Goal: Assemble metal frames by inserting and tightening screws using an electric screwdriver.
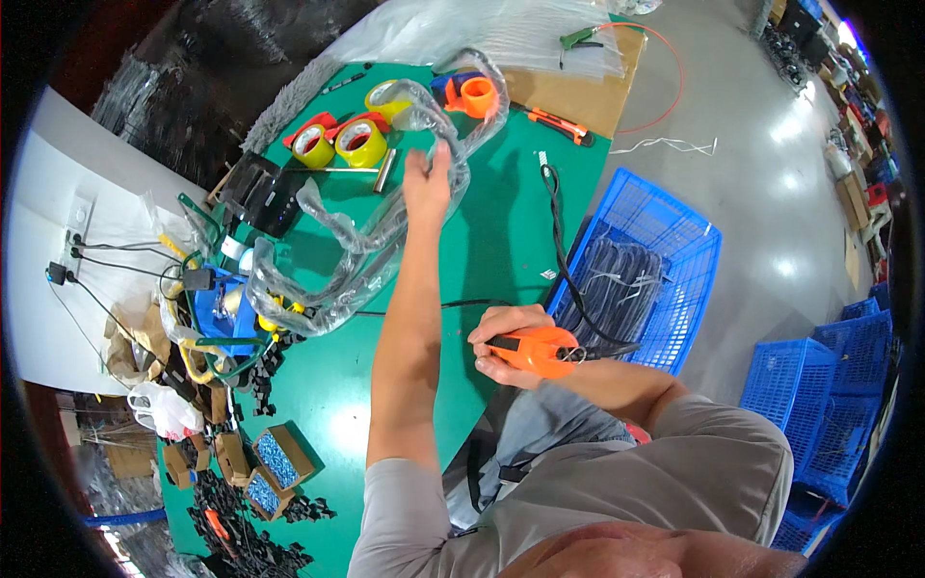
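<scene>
My left hand (427, 185) reaches over the green table, its fingers closed at a long, looped tube wrapped in clear plastic (371, 241). Loops of the tube lie to both sides of that hand, and some of it is blurred. Close to my body, my right hand (509, 345) is wrapped round an orange hand tool (541, 351) with a dark part and a small metal ring at its end. The tool's exact kind does not show. A black cable (568, 255) hangs over the table edge beside it.
A blue basket (711, 279) with bundled dark cables stands at the table's right edge. Yellow tape rolls (360, 144), an orange tape roll (478, 97) and an orange cutter (562, 124) lie farther back. Small open boxes (279, 457) and black parts (236, 511) are at lower left.
</scene>
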Demonstrator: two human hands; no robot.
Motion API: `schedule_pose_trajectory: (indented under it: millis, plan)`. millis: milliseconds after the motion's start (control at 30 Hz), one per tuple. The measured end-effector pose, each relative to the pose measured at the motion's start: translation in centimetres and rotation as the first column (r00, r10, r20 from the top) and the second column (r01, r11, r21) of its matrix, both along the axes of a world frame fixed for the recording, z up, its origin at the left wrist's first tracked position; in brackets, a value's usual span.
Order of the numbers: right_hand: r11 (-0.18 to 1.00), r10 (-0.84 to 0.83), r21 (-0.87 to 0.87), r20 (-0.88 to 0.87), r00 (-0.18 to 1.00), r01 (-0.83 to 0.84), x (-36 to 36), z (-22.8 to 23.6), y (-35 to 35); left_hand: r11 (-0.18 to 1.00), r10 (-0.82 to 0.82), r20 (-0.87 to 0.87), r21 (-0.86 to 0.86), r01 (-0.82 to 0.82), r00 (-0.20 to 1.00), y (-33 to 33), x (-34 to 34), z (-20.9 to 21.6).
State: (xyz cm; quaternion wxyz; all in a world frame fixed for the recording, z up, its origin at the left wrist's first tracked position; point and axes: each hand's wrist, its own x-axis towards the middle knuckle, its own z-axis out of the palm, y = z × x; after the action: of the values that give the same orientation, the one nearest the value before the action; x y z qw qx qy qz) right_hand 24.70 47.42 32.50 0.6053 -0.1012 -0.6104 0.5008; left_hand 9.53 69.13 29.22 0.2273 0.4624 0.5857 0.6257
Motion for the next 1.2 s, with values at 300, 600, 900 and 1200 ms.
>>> schedule_pose_trajectory:
  millis: [300, 600, 900, 1200]
  plan:
    - [0.998, -0.046, -0.033, 0.149, 0.988, 0.052, 0.2, -0.4, -1.5, 0.986, -0.139, 0.695, 0.031, 0.164, 0.706, -5.5, 0.0, 12.6]
    - [0.908, -0.027, -0.418, -0.121, 0.992, -0.026, 0.8, -2.1, 0.3, 0.977, -0.213, 0.58, 0.124, 0.174, 0.786, -30.5, -8.8, 27.3]
    - [0.947, -0.047, -0.321, -0.1, 0.994, 0.012, -0.6, -0.6, 2.1, 0.913, 0.369, 0.614, -0.097, -0.397, 0.698, -55.3, -13.5, 17.2]
    - [0.964, -0.017, -0.266, 0.007, 1.0, 0.018, -2.1, 1.0, 1.9, 0.769, 0.491, 0.528, 0.112, -0.63, 0.693, -60.2, -10.4, 8.6]
